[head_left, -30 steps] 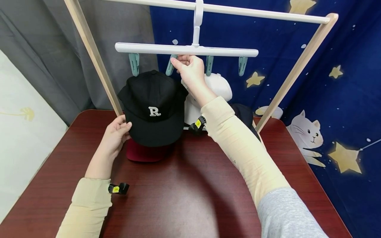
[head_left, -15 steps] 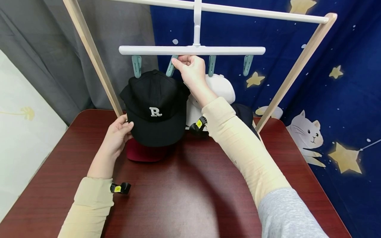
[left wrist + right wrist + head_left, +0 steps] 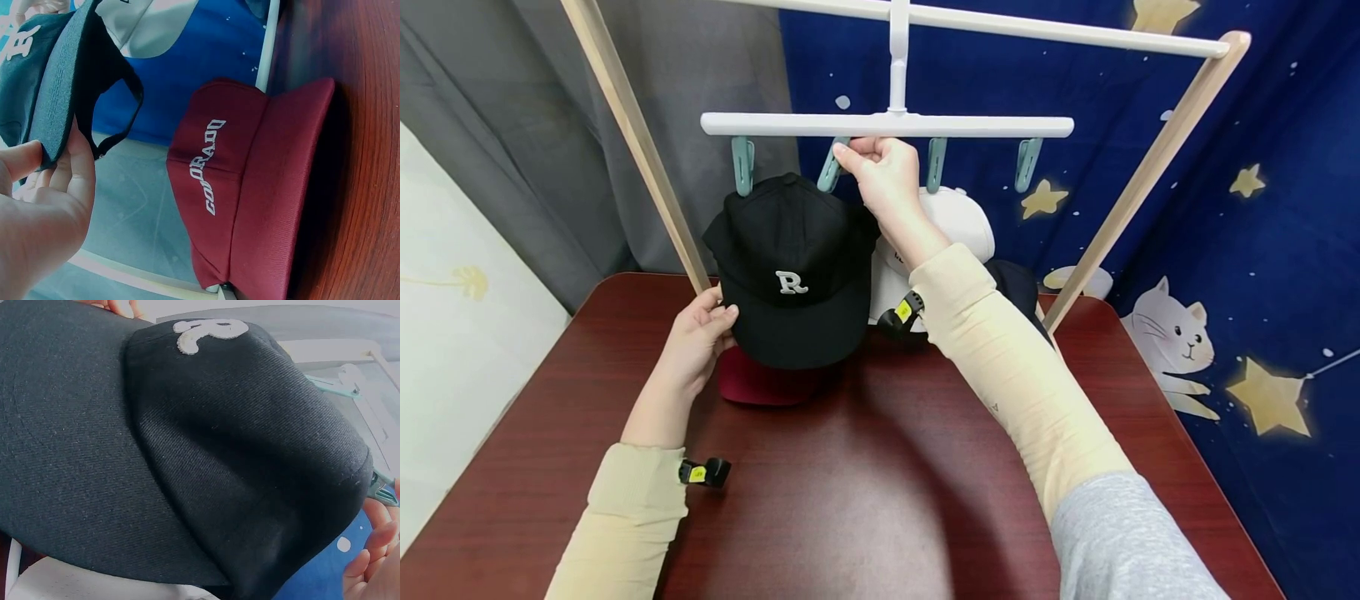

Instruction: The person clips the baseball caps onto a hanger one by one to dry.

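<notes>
A black baseball cap (image 3: 797, 242) with a white R hangs in the air below a white clip hanger (image 3: 970, 126). My left hand (image 3: 696, 342) pinches its brim at the left side, thumb on one face and fingers on the other in the left wrist view. With thumb and fingers, my right hand (image 3: 887, 179) pinches a teal clip (image 3: 830, 169), the second from the left on the hanger. That clip's lower end is right at the cap's crown. Another teal clip (image 3: 742, 167) hangs at the crown's upper left.
Beneath the black cap, a maroon cap (image 3: 231, 181) lettered COLORADO sits on the brown table (image 3: 850, 500). Behind my right arm are a white cap (image 3: 958, 221) and a dark cap (image 3: 1015, 287). The hanger hooks on the rack's white rail (image 3: 1060, 32), between wooden posts (image 3: 1142, 183).
The hanger has swung slightly to the right, its right end most. The black cap and my left hand have shifted a little right; my right hand has stayed on the clip.
</notes>
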Tool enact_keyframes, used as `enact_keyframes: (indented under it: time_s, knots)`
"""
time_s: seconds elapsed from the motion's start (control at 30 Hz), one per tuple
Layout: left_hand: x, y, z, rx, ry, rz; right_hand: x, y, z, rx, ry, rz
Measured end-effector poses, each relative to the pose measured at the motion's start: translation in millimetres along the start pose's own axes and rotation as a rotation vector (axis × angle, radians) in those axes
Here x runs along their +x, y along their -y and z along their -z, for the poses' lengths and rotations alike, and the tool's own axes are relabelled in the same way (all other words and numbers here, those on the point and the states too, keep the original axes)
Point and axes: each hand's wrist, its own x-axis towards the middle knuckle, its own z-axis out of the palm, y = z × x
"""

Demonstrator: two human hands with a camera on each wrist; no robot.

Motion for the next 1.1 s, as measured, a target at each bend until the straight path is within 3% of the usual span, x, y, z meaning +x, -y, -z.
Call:
enact_keyframes:
  time_s: [0.43,1.1]
  knots:
    - [0.0,2.0,-1.2,0.009,-0.044,0.026,-3.3,1.6,1.6,0.045,0.025,-0.012]
    - [0.3,3.4,-2.6,0.001,-0.060,0.014,-5.0,1.8,5.3,0.028,0.033,-0.018]
